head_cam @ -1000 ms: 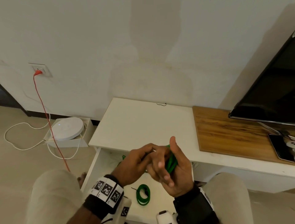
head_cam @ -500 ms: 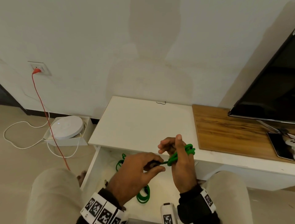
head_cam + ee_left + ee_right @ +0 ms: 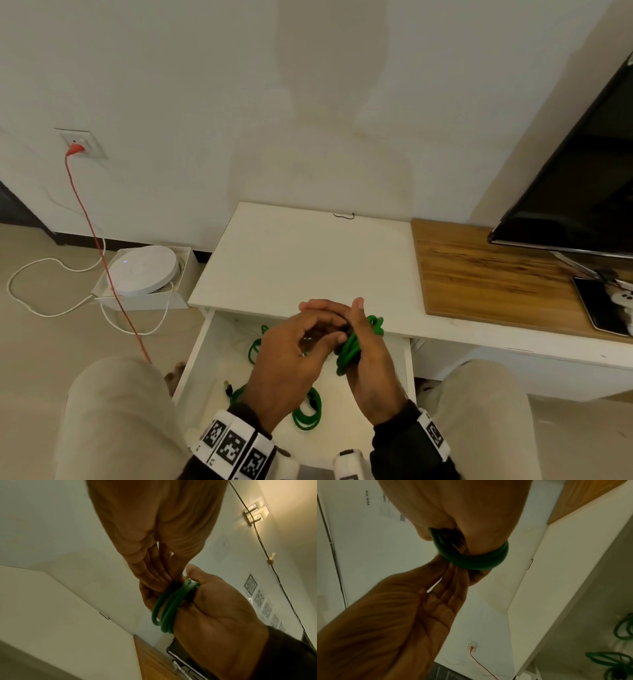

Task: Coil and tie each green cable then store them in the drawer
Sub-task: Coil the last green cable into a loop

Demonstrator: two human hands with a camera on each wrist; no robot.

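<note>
Right hand (image 3: pixel 371 370) grips a bundled green cable (image 3: pixel 356 342), fingers and thumb curled round it; thumb points up toward the wall. In the right wrist view the loops wrap round the fingers like a band. Held above the open drawer (image 3: pixel 197 349), at its front-right.

Left hand (image 3: pixel 294 356) meets the right from the left, fingers long and close together, tips at the coil. Left wrist view: fingertips (image 3: pixel 164 580) pinch something dark at the top of the loops, likely a tie or the cable's end; too small to say which. Thumb is hidden there.

Both wrists hover in the air, palms roughly facing each other, knees either side below.

Progress, as a judgement: this cable is coiled, and the tying looks under way, not finished. It is not yet in the drawer.

Inside the drawer: one coil (image 3: pixel 307 413) lies near the front, looking neat; another green cable (image 3: pixel 255 346) further back-left, partly hidden by the left hand; a third green length (image 3: pixel 236 394) with a dark plug at front-left, looser-looking. Whether those are tied cannot be told.

Left to do: finish the tie, lay this bundle in the drawer, check the loose ones.

Outward: white cabinet top (image 3: pixel 308 257) bears only a small black tie (image 3: pixel 343 216) near the wall. Wooden shelf (image 3: pixel 479 274) and TV (image 3: pixel 582 188) to the right.
</note>
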